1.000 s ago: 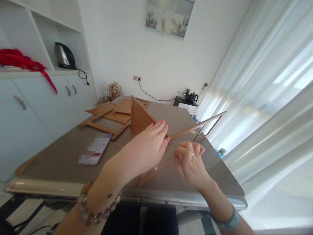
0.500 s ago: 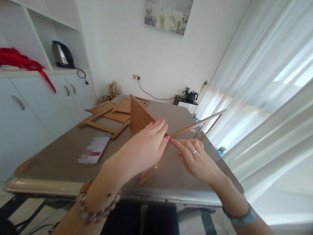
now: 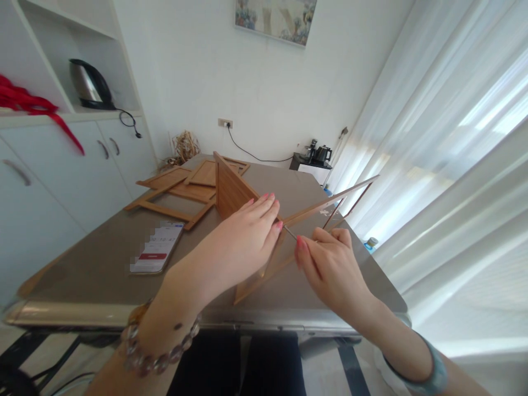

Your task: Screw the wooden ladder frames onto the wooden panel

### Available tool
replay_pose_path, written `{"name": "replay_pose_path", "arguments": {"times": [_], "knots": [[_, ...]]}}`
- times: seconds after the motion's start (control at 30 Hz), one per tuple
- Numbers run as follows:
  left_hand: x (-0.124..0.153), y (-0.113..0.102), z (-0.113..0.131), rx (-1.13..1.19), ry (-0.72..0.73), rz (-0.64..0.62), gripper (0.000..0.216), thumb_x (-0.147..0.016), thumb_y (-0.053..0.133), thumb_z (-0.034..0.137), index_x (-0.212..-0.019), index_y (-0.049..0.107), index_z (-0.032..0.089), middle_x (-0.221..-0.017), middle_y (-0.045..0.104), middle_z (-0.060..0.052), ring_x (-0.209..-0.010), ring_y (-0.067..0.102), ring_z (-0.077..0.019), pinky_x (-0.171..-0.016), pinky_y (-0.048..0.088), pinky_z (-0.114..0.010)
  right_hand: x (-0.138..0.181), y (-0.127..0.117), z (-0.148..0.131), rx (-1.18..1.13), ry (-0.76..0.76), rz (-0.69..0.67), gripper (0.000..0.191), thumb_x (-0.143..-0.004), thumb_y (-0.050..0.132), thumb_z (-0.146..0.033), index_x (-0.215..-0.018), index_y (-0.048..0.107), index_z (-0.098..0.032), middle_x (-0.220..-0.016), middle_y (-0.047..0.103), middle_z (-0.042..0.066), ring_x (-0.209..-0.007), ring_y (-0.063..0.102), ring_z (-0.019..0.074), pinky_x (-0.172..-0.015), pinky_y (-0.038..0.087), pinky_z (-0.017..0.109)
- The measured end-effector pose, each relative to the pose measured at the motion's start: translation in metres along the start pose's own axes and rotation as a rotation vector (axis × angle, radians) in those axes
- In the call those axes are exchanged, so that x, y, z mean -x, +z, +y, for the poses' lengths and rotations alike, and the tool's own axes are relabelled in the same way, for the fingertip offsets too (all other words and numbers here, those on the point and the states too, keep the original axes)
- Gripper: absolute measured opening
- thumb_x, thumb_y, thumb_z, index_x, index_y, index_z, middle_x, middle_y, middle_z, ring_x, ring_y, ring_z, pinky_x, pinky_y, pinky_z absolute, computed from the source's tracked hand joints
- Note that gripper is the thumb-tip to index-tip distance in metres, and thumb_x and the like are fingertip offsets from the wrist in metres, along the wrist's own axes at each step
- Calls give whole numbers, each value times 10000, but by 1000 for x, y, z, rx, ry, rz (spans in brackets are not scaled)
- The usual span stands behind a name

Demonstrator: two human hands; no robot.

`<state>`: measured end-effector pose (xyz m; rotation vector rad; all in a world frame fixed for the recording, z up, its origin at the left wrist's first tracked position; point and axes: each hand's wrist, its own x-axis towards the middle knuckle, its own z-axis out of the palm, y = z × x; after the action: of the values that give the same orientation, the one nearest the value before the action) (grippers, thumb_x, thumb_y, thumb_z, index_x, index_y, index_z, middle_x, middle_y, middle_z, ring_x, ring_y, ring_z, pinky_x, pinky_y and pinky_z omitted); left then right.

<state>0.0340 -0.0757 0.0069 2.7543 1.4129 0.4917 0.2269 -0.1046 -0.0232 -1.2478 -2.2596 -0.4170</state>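
My left hand point(image 3: 251, 234) is closed over the near end of an upright wooden panel point(image 3: 231, 187), fingers together along its upper edge. A slim wooden frame point(image 3: 330, 202) meets the panel by my left fingertips and stretches away to the right. My right hand point(image 3: 330, 261) is wrapped around a thin metal rod point(image 3: 290, 232), like the shaft of a screwdriver or hex key. Its far tip reaches the joint beside my left thumb; its other end is hidden in my fist.
Flat wooden frames and panels point(image 3: 171, 213) lie at the table's left back. A phone point(image 3: 154, 254) with a lit screen is left of my left arm. A kettle point(image 3: 88, 85) stands on the shelf. White curtains point(image 3: 449, 181) hang at the right.
My right hand has drawn back from the joint and turned from a pointing pinch into a fist; the thin metal rod now shows. My left hand stays on the panel. The view has shifted slightly.
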Motion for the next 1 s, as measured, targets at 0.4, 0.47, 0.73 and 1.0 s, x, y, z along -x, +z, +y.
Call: {"name": "replay_pose_path", "arguments": {"times": [0.4,0.47,0.73,1.0], "knots": [[1,5,-5,-161,151,47,548,-1021,163,241,-1405,467,-5,-1554,364,-204,-1506,288,-279,-1267,289,-465,-6,-2,-45,-2091,929,-75,299,-993,469,-350,-759,593,-211,-418,265,-89,-600,511,107,-709,418,200],[0,9,-7,-150,146,68,544,-1023,169,250,-1403,477,11,-1553,379,-188,-1505,296,-265,-1266,297,-448,-7,-3,-49,-2175,947,-66,314,-1018,407,-304,-796,604,-201,-407,329,-84,-601,531,94,-729,428,185],[-3,15,-8,-7,98,146,532,-1024,227,294,-1445,427,36,-1561,387,-134,-1489,347,-206,-1261,319,-406,2,18,-23,-1199,512,-163,621,-1032,125,-547,-736,561,-218,-526,590,0,-560,556,158,-698,399,309],[-4,13,-7,50,74,133,542,-1022,234,317,-1451,426,47,-1557,398,-130,-1488,350,-218,-1258,321,-424,2,26,8,-14,-20,183,679,-1014,23,-562,-754,541,-210,-580,554,13,-573,436,163,-657,288,330]]}}
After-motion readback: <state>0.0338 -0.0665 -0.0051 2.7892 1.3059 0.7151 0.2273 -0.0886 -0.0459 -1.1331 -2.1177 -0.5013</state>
